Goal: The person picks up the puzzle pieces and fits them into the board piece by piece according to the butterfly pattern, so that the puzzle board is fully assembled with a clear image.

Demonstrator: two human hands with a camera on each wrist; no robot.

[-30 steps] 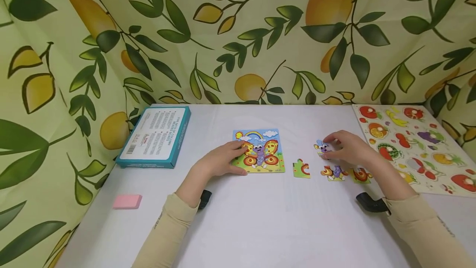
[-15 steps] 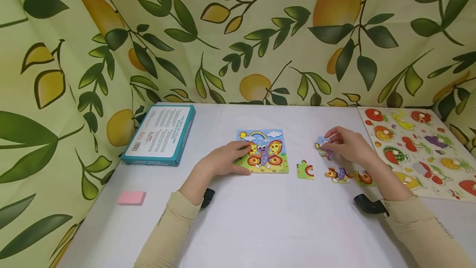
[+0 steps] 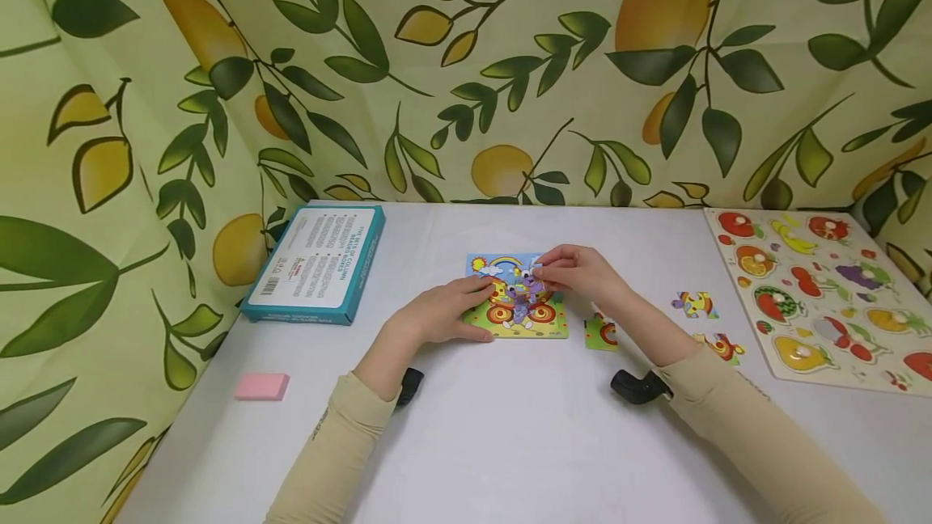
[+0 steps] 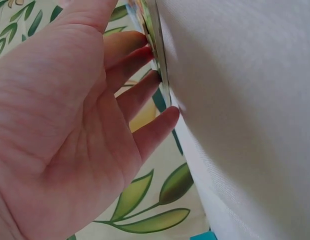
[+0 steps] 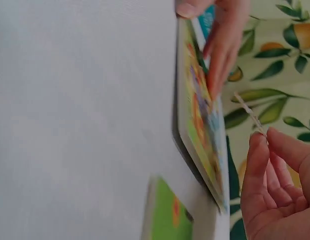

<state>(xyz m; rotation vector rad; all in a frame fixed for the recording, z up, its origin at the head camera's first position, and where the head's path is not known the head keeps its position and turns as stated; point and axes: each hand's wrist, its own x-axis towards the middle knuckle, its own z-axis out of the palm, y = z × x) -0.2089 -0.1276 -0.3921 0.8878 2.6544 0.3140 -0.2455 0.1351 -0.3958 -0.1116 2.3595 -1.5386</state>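
my right grip (image 3: 578, 272) — pinching a puzzle piece (image 3: 527, 276) — has swung over the butterfly board (image 3: 551, 327), seemingly for fitting; left grip (image 3: 444, 312) touches it, fingers loose.

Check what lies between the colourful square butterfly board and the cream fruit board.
In the head view: a green jigsaw piece, a yellow jigsaw piece and an orange jigsaw piece, with the right forearm across.

A teal-edged box (image 3: 313, 265) lies at left, beyond a pink block (image 3: 262, 386). Leaf-and-fruit-print fabric (image 3: 437, 87) hangs behind a fruit puzzle board (image 3: 830, 295).
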